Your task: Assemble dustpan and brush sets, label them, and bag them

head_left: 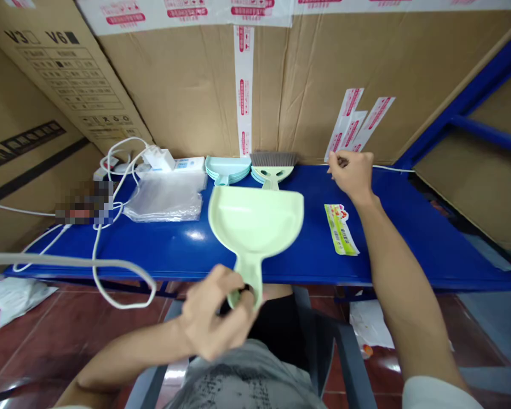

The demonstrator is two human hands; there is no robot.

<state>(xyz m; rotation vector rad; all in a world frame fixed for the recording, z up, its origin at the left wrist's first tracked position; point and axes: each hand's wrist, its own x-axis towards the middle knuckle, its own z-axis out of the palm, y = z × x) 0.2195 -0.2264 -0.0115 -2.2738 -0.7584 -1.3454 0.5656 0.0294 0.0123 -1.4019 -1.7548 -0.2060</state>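
The left hand (219, 312) is clamped round the handle (249, 267) of the green dustpan (255, 218), over the blue table's (162, 250) near edge, probably leaving the pan unobstructed. Far right, the right hand (351, 174) curls by the cardboard (344, 51); I can't tell whether it grips anything

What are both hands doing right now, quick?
Left hand: closed, holding the green dustpan by its handle.
Right hand: curled closed; can't tell if it holds anything.

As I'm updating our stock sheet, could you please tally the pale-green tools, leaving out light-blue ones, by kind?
Dustpan, held in the left hand: 1
Brush, lying atop light-blue pieces: 1
Total: 2
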